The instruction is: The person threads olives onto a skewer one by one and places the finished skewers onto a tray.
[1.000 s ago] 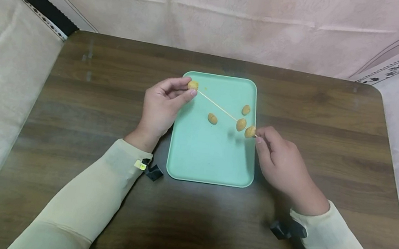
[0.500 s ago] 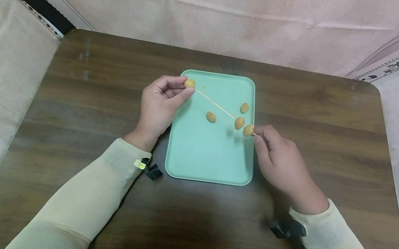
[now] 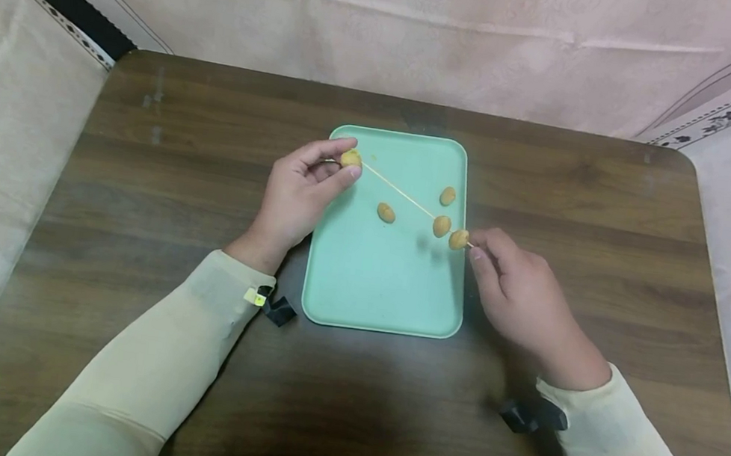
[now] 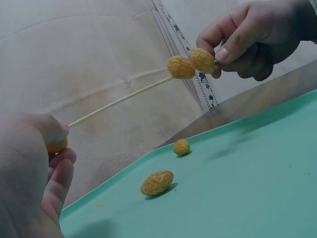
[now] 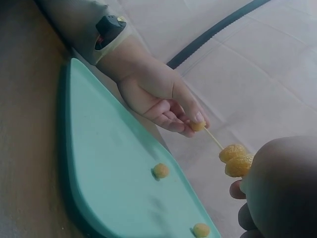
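Observation:
A thin wooden skewer (image 3: 400, 191) slants above the green tray (image 3: 385, 290). My left hand (image 3: 301, 194) pinches a wrinkled yellow-brown fruit (image 3: 351, 158) between thumb and fingers at the skewer's upper left end. Two similar fruits, one (image 3: 442, 226) beside the other (image 3: 459, 239), sit on the skewer near its right end, where my right hand (image 3: 523, 295) grips the stick with thumb and index finger. In the left wrist view the two fruits (image 4: 181, 67) touch or nearly touch, and the left hand's fruit (image 4: 57, 146) is partly covered by the thumb.
Two loose fruits lie on the tray, one (image 3: 386, 213) near its middle and one (image 3: 447, 196) near its right edge. A small yellow crumb (image 4: 99, 204) is by the tray's far left. The brown wooden table (image 3: 213, 135) surrounds the tray, with pale cloth (image 3: 428, 32) behind.
Over the last half second my left hand has shifted slightly right with its fruit, and my right hand slightly right too. Both grips and the loose fruits look the same.

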A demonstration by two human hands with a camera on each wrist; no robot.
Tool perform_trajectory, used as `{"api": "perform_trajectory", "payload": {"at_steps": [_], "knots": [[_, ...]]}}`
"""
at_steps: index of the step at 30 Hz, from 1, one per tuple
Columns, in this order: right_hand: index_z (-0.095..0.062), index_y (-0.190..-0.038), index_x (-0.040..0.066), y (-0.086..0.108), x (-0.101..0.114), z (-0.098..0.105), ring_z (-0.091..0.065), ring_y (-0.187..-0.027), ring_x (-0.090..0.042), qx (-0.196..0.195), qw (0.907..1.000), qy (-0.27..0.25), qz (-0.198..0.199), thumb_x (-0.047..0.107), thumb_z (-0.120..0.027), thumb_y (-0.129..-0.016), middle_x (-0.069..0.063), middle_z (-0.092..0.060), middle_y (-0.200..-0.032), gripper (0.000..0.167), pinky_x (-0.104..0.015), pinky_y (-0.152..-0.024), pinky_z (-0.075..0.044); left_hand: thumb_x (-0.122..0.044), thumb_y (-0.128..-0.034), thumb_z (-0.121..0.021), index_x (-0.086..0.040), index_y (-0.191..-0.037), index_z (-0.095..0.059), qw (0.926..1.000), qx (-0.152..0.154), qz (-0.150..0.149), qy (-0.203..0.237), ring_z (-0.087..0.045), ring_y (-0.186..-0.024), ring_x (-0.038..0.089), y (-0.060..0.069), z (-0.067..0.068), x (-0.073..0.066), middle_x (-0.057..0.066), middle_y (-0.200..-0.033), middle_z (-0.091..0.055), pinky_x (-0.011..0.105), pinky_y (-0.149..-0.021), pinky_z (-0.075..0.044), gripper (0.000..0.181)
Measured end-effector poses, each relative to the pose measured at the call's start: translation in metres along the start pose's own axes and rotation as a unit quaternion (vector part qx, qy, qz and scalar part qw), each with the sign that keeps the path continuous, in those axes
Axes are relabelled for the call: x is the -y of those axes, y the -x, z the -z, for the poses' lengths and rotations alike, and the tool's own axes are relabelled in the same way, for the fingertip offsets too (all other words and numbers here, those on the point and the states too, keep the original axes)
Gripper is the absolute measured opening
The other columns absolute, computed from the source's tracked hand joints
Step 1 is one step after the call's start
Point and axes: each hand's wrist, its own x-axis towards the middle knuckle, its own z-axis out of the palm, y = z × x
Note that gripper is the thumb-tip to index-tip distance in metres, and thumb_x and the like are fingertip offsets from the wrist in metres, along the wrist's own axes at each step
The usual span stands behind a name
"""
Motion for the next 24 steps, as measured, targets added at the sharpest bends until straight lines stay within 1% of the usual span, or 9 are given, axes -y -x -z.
{"api": "perform_trajectory", "payload": {"at_steps": [5, 8, 11, 14, 18, 21, 24], "knots": [[-0.069, -0.125, 0.015, 0.0005, -0.001, -0.0001, -0.054, -0.07, -0.017, -0.006, 0.9999, 0.0, 0.009, 0.019, -0.059, -0.118, 0.0, -0.061, -0.08, 0.013, -0.032, -0.062, -0.047, -0.018, -0.1017, -0.087, -0.007, -0.135, -0.078, 0.9999, 0.0, 0.012, 0.0, -0.076, -0.104, 0.02, 0.0, 0.0001, -0.0004, 0.006, -0.12, -0.075, 0.022, -0.092, -0.066, 0.036], [-0.069, -0.126, 0.016, 0.0013, -0.0013, 0.0008, -0.053, -0.068, -0.016, -0.002, 1.0, -0.003, 0.009, 0.019, -0.059, -0.118, 0.0, -0.058, -0.079, 0.013, -0.03, -0.06, -0.045, -0.019, -0.1011, -0.088, -0.005, -0.132, -0.079, 0.9999, -0.001, 0.012, 0.003, -0.078, -0.102, 0.019, 0.0002, 0.0001, -0.0002, 0.007, -0.12, -0.077, 0.023, -0.089, -0.066, 0.035], [-0.069, -0.127, 0.016, 0.002, -0.0015, 0.003, -0.052, -0.069, -0.016, 0.003, 1.0, -0.006, 0.006, 0.021, -0.059, -0.118, 0.001, -0.057, -0.079, 0.015, -0.03, -0.06, -0.045, -0.019, -0.1009, -0.088, -0.004, -0.132, -0.079, 0.9999, 0.001, 0.01, 0.006, -0.078, -0.101, 0.019, 0.0005, 0.0005, 0.0001, 0.009, -0.119, -0.079, 0.023, -0.088, -0.067, 0.036], [-0.07, -0.13, 0.016, 0.0025, -0.0017, 0.005, -0.053, -0.07, -0.016, 0.004, 1.0, -0.006, 0.001, 0.023, -0.058, -0.118, 0.001, -0.059, -0.08, 0.017, -0.03, -0.062, -0.045, -0.019, -0.1011, -0.088, -0.006, -0.137, -0.078, 0.9999, 0.005, 0.005, 0.011, -0.078, -0.104, 0.019, 0.0006, 0.0012, 0.0003, 0.01, -0.122, -0.079, 0.023, -0.09, -0.067, 0.039], [-0.07, -0.131, 0.016, 0.0029, -0.0017, 0.0059, -0.054, -0.071, -0.016, 0.006, 0.9999, -0.006, -0.005, 0.023, -0.059, -0.118, 0.001, -0.06, -0.081, 0.018, -0.03, -0.062, -0.046, -0.013, -0.1017, -0.086, -0.006, -0.142, -0.075, 0.9996, 0.011, -0.006, 0.024, -0.078, -0.112, 0.022, 0.0002, 0.0015, 0.0012, 0.012, -0.132, -0.078, 0.025, -0.097, -0.067, 0.042], [-0.07, -0.131, 0.017, 0.0031, -0.0014, 0.0063, -0.053, -0.07, -0.016, 0.006, 0.9999, -0.008, -0.006, 0.021, -0.06, -0.118, 0.001, -0.06, -0.081, 0.017, -0.03, -0.061, -0.046, -0.009, -0.101, -0.086, -0.005, -0.138, -0.076, 0.9991, 0.01, -0.013, 0.039, -0.077, -0.115, 0.023, -0.0002, 0.0009, 0.0019, 0.013, -0.136, -0.077, 0.026, -0.101, -0.067, 0.038], [-0.07, -0.131, 0.016, 0.0033, -0.0015, 0.0064, -0.053, -0.07, -0.016, 0.003, 1.0, -0.008, -0.002, 0.02, -0.061, -0.117, 0.002, -0.06, -0.081, 0.017, -0.029, -0.06, -0.045, -0.006, -0.1003, -0.086, -0.004, -0.135, -0.078, 0.9987, 0.005, -0.018, 0.048, -0.078, -0.114, 0.023, -0.0001, 0.0003, 0.0025, 0.013, -0.134, -0.077, 0.027, -0.101, -0.067, 0.036]]}}
